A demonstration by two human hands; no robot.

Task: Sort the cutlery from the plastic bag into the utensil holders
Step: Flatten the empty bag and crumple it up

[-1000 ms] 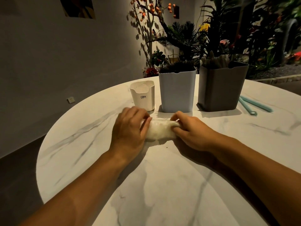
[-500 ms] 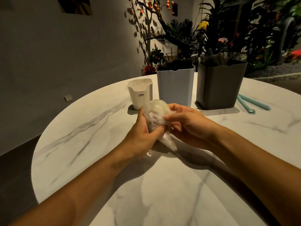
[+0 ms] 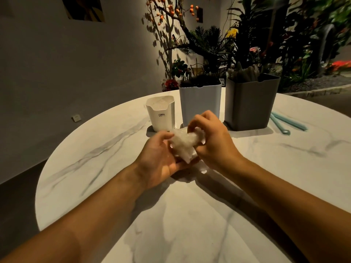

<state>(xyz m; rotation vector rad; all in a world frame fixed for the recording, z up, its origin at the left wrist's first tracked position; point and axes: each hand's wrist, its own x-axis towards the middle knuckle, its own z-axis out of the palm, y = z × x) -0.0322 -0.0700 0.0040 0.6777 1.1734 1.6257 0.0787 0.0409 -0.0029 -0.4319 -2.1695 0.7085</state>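
Both hands — left hand (image 3: 161, 160), right hand (image 3: 214, 143) — grip the plastic bag (image 3: 182, 143).

The round white tabletop (image 3: 190, 224) looks like polished marble, smooth with grey veins and a soft sheen. The crumpled translucent plastic bag (image 3: 183, 143) is thin, wrinkled and glossy. The small white holder (image 3: 161, 115), the taller pale grey holder (image 3: 200, 105) and the dark grey holder (image 3: 250, 103) appear matt, smooth plastic. The two teal sticks (image 3: 284, 123) look like smooth plastic.

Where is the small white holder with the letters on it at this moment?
In the head view the small white holder stands on the marble table, at the left end of the row, beside the light grey holder and just beyond the left hand.
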